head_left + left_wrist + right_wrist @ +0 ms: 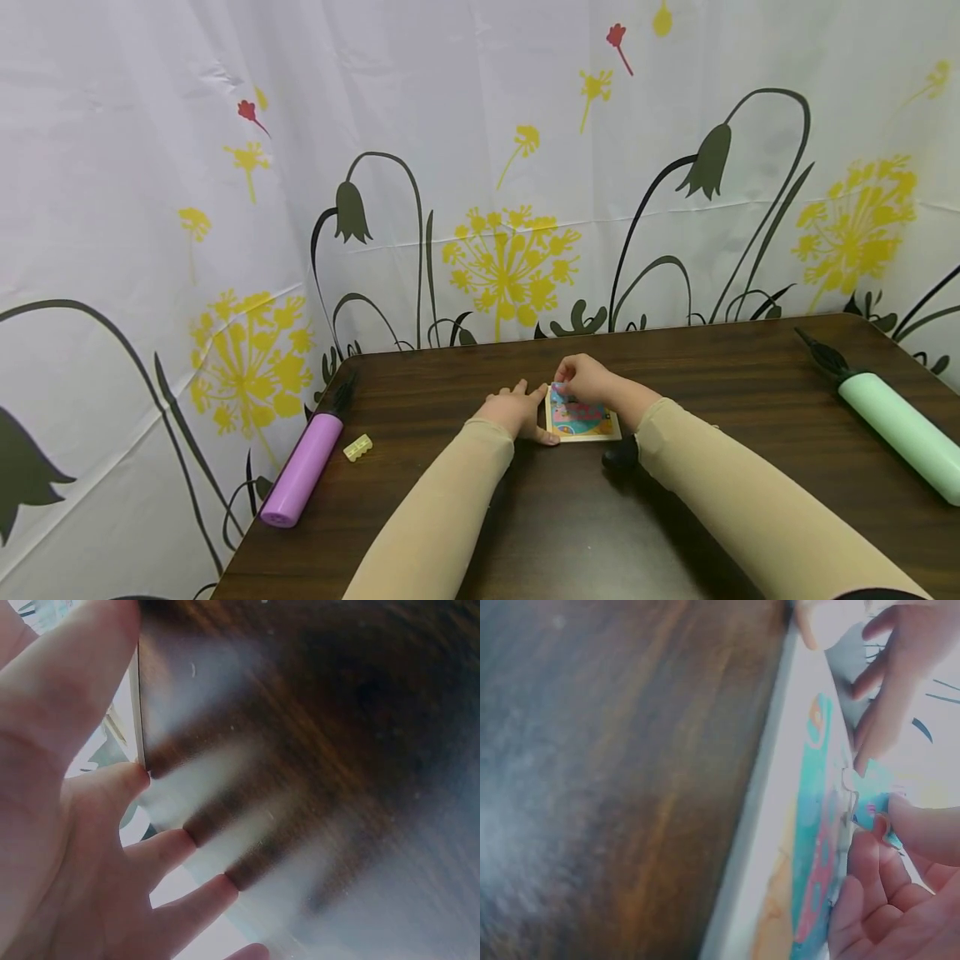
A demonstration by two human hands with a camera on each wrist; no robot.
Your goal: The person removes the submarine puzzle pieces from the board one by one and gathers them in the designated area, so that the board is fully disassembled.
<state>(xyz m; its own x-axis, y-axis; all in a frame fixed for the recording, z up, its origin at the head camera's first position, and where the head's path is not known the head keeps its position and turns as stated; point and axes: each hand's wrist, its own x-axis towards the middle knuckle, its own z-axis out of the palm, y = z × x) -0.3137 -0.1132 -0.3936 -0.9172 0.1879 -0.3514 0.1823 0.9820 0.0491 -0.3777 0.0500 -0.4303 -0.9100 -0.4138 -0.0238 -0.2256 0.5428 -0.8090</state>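
Note:
On the dark table lies a small jigsaw puzzle in a pale frame (pixel 588 437), with a colourful picture inside. My left hand (pixel 513 412) rests at the frame's left side with its fingers spread. Its thumb touches the near left corner, and the index finger reaches the far left one. In the left wrist view, fingertips (pixel 191 837) press on the tabletop. My right hand (pixel 588 379) is over the puzzle's far left part. Between thumb and fingers it pinches a light-blue puzzle piece (pixel 870 799), tilted up at the picture's edge. Curled fingers hide part of the piece.
At the table's left edge lies a purple tube (pixel 303 471) with a black tapered end, beside a small pale-yellow notched block (pixel 357 447). A mint-green tube (pixel 900 433) lies at the right. A flower-patterned curtain (pixel 480 167) hangs behind the table.

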